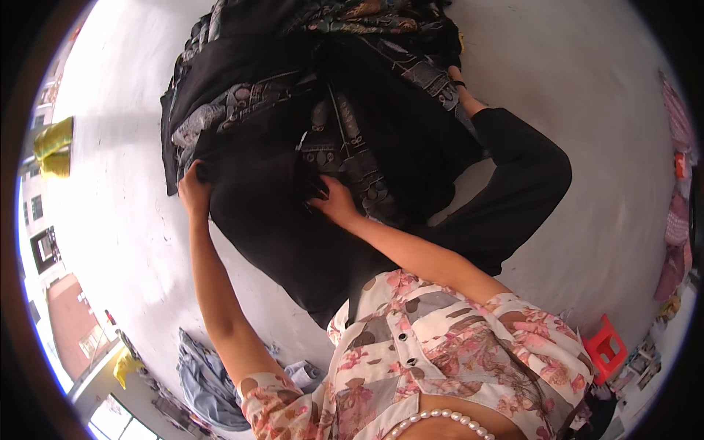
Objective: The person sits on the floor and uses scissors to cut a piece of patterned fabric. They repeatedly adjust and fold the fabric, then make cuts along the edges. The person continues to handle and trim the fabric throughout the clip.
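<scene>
A heap of black garments [257, 59] with grey patterned strips lies spread in front of me on the floor. My left hand [194, 189] is at the left side of the black cloth, its fingers curled over the edge near a grey patterned strip [196, 126]. To the right, my right hand [339, 202] is closed, with fingers bent around something dark that I cannot make out against the black. Beside it runs a grey patterned band [359, 165] of the garment. Where my black-trousered left leg ends and the cloth begins is hard to tell.
My bent right leg [528, 176] in black reaches along the right side of the heap. Pale grey floor [587, 81] surrounds it. A grey-blue cloth [205, 381] lies at lower left, a red plastic stool [605, 350] at lower right, and pink cloths [678, 213] along the right edge.
</scene>
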A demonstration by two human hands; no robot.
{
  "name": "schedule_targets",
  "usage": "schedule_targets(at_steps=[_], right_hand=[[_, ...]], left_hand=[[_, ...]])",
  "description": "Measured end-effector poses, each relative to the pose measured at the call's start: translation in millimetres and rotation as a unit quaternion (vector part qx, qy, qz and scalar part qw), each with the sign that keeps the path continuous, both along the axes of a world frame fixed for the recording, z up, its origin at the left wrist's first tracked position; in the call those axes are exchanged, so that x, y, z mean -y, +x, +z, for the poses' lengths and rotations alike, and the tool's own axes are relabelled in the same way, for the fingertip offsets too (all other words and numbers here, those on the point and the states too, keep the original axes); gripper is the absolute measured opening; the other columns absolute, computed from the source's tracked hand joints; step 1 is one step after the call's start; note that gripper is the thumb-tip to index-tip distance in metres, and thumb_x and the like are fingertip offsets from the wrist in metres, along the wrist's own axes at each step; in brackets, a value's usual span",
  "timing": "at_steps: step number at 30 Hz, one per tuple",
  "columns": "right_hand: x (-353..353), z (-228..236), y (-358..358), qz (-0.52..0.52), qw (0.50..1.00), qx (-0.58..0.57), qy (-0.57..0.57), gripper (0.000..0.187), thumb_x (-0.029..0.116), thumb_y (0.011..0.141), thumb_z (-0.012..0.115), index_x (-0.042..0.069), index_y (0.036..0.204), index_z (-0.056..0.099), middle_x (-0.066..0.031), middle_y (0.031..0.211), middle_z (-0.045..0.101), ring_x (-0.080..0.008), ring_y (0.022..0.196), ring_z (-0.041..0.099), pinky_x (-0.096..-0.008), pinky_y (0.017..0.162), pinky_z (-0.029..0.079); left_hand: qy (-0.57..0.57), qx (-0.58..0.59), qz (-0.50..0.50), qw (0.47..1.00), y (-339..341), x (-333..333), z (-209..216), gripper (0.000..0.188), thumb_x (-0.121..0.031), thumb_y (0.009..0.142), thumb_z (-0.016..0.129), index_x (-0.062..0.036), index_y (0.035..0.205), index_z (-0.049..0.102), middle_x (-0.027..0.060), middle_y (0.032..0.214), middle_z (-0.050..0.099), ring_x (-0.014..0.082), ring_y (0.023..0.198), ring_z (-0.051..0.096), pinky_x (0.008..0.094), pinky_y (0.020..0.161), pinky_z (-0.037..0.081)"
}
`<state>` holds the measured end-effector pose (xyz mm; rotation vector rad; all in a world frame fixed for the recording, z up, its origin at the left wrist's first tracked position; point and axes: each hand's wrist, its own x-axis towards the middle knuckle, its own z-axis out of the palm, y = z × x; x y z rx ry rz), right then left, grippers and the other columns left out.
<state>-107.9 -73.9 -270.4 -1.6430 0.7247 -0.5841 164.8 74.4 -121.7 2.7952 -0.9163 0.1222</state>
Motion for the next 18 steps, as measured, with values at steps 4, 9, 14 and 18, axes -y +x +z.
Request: schedule_targets(at_steps=[4, 9, 14, 18], right_hand=[[37.7, 18.9, -11.7, 0.022, 0.907, -0.080, 0.412, 0.021, 0.011, 0.080, 0.067, 0.002, 0.093, 0.054, -0.0041, 0.065, 0.056, -0.0145, 0.049, 0.053, -0.0319, 0.045, 0.044], [157.4, 80.6, -106.7, -0.182, 0.789, 0.170, 0.561, 0.014, 0.022, 0.086, 0.064, 0.013, 0.087, 0.053, -0.0001, 0.076, 0.054, -0.0148, 0.059, 0.055, -0.0313, 0.057, 0.049], [242.4, 194.7, -212.1, -0.174, 0.897, 0.251, 0.320, 0.040, 0.034, 0.093, 0.049, 0.000, 0.111, 0.057, -0.0097, 0.105, 0.062, -0.0228, 0.101, 0.059, -0.0367, 0.088, 0.047], [269.6, 180.8, -220.9, -0.175, 0.906, 0.255, 0.290, 0.027, 0.020, 0.097, 0.044, 0.002, 0.112, 0.058, -0.0068, 0.109, 0.060, -0.0169, 0.104, 0.058, -0.0300, 0.091, 0.045]], left_hand=[[-0.061, -0.060, 0.030, 0.996, -20.4, -3.5, 34.0, 0.023, -0.002, 0.067, 0.060, -0.0087, 0.089, 0.065, 0.0165, 0.076, 0.064, 0.0344, 0.077, 0.065, 0.0372, 0.065, 0.047], [-0.094, 0.042, 0.001, 0.995, -0.2, -29.0, 50.5, 0.014, 0.000, 0.072, 0.059, -0.0083, 0.083, 0.063, 0.0139, 0.069, 0.062, 0.0274, 0.064, 0.065, 0.0336, 0.058, 0.046], [-0.067, 0.094, 0.034, 0.993, -8.3, -41.3, 56.2, 0.014, 0.002, 0.070, 0.058, -0.0091, 0.079, 0.059, 0.0132, 0.067, 0.060, 0.0291, 0.062, 0.062, 0.0343, 0.057, 0.046], [0.073, 0.053, 0.068, 0.994, -18.5, -68.0, 16.2, 0.021, 0.003, 0.072, 0.056, -0.0131, 0.085, 0.061, 0.0125, 0.076, 0.064, 0.0326, 0.075, 0.063, 0.0392, 0.064, 0.048]])
